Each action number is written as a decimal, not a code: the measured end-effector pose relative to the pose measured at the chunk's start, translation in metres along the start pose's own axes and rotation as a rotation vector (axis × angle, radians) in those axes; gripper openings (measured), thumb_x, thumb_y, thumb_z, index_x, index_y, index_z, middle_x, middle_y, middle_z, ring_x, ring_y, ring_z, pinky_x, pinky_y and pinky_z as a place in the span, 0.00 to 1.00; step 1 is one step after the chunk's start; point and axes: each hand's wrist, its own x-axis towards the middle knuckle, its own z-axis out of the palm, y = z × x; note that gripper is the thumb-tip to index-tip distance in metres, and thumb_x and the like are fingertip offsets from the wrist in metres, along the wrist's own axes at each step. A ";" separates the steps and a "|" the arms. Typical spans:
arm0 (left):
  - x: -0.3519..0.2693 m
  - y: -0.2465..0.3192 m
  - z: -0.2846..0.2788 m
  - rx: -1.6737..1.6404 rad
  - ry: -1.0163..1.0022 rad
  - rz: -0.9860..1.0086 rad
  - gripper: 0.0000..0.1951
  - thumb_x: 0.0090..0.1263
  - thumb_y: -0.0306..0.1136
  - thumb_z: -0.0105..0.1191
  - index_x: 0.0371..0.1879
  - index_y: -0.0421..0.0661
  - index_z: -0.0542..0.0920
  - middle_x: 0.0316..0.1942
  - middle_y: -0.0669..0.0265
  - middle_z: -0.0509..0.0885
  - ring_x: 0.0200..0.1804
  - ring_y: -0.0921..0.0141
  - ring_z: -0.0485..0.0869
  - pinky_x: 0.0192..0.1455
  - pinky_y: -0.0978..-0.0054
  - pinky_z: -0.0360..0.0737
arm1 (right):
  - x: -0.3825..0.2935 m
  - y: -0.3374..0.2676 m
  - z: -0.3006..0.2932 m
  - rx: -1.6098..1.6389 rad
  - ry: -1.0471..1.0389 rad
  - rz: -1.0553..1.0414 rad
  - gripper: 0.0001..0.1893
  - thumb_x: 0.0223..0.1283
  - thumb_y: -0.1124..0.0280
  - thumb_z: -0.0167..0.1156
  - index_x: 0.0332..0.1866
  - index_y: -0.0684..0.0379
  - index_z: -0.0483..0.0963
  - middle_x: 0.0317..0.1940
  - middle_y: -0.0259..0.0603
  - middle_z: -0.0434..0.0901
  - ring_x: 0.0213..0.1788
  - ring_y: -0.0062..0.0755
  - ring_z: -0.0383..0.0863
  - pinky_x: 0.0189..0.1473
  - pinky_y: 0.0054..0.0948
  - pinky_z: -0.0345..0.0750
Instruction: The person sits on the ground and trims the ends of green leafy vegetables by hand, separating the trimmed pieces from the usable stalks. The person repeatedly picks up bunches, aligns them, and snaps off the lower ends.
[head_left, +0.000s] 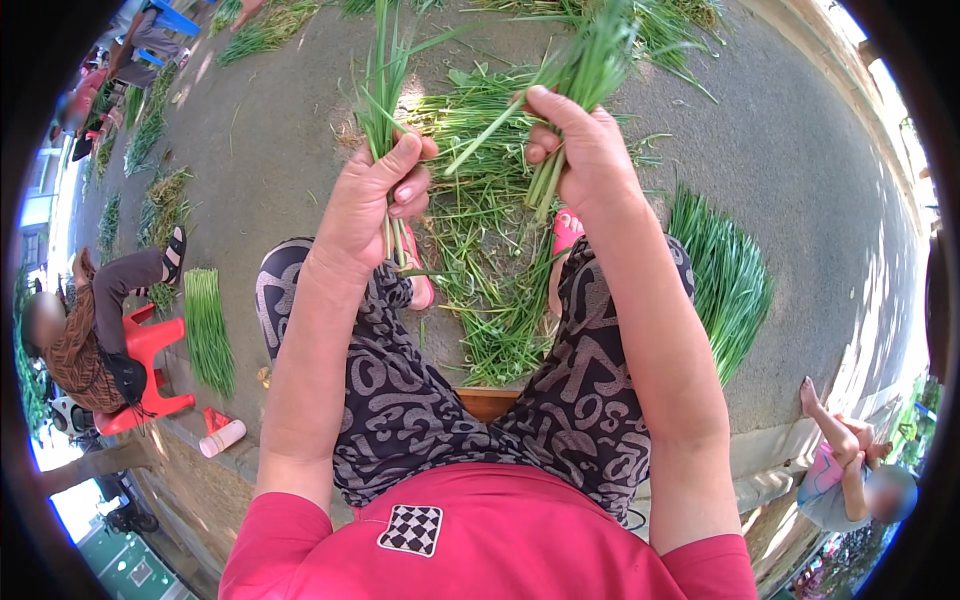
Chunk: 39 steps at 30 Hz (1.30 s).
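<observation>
My left hand (390, 187) is closed round a small bunch of long green stalks (384, 90), their pale cut ends pointing down towards my lap. Held higher, my right hand (570, 142) grips a thicker bunch of leafy green stalks (592, 67); one stalk slants out of it to the left. On the ground between my feet lies a loose, tangled heap of green stalks and leaves (495, 300), some yellowed. Beside my right knee rests a large, neat pile of long dark green leaves (720, 277).
A tidy bundle of green stalks (208, 330) lies on the left, near a red plastic stool (154, 337) with a seated person. A pink bottle (223, 438) lies close by. More greens (675, 37) are at the top. Another person (840, 465) sits at the right.
</observation>
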 end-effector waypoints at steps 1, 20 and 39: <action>0.000 0.000 -0.001 -0.001 0.008 -0.007 0.06 0.69 0.33 0.50 0.39 0.46 0.75 0.29 0.72 0.74 0.19 0.85 0.64 0.17 0.90 0.60 | 0.000 -0.003 -0.001 0.012 0.041 -0.014 0.06 0.57 0.75 0.59 0.36 0.65 0.71 0.27 0.36 0.75 0.18 0.16 0.64 0.20 0.20 0.68; -0.001 -0.003 -0.001 0.105 0.100 -0.085 0.16 0.70 0.35 0.49 0.53 0.39 0.73 0.31 0.73 0.75 0.30 0.80 0.73 0.31 0.82 0.73 | -0.004 -0.014 0.000 0.004 0.022 -0.013 0.09 0.60 0.67 0.59 0.35 0.60 0.69 0.28 0.38 0.76 0.24 0.24 0.74 0.23 0.26 0.77; 0.004 -0.009 -0.001 0.259 0.232 0.054 0.11 0.62 0.35 0.60 0.41 0.48 0.76 0.30 0.74 0.79 0.30 0.79 0.77 0.30 0.82 0.74 | -0.011 0.010 0.012 -0.397 -0.351 0.134 0.11 0.49 0.70 0.68 0.28 0.61 0.71 0.15 0.29 0.69 0.12 0.15 0.64 0.13 0.16 0.61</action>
